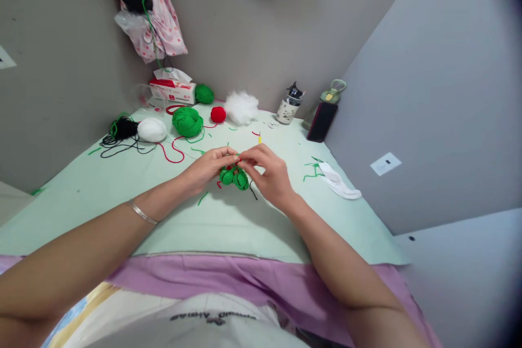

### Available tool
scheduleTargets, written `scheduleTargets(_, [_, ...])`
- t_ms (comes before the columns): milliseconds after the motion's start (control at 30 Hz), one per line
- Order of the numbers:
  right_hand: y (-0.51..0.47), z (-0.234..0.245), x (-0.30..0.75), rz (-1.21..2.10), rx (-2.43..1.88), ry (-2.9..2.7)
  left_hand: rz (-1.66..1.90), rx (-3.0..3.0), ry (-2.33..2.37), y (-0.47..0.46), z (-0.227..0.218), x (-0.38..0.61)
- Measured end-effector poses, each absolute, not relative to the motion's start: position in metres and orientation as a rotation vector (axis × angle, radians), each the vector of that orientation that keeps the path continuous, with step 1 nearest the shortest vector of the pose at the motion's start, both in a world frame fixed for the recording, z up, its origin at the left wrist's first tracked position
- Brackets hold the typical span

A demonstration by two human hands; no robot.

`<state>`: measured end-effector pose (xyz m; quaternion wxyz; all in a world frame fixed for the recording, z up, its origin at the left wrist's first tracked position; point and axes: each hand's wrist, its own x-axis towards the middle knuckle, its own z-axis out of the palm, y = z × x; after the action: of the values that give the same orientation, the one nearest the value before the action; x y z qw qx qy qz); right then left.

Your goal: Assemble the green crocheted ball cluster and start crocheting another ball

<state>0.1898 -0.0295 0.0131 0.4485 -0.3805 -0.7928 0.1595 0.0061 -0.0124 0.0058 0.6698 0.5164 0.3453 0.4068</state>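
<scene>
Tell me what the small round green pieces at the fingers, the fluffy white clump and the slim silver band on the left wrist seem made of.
Small round green pieces: probably crocheted yarn, matte, going by their bumpy, stitch-like surface. Fluffy white clump: likely loose fibre stuffing, matte, with wispy edges. Slim silver band: perhaps metal, since it shines, though coated plastic is possible.

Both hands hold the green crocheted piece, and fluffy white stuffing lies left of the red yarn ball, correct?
No: the head view shows the fluffy white stuffing right of the red yarn ball. The left hand and right hand hold the green crocheted piece.
</scene>
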Motion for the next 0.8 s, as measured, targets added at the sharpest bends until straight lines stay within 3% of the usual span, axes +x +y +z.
scheduleTargets(133, [-0.03,0.009,0.188,0.097,-1.012,-2.206,0.931,1.186,0.786,-0.014,0.001,0.009])
scheduleTargets(433, [-0.032,0.01,0.188,-0.237,-1.118,-2.398,0.961,1.254,0.815,-0.015,-0.002,0.011])
scheduleTargets(667, [-0.028,0.008,0.192,0.065,-1.194,-2.239,0.899,1.32,0.802,-0.015,-0.005,0.01])
scheduleTargets(800, [-0.028,0.01,0.189,0.07,-1.074,-2.156,0.927,1.383,0.784,-0.012,-0.01,0.011])
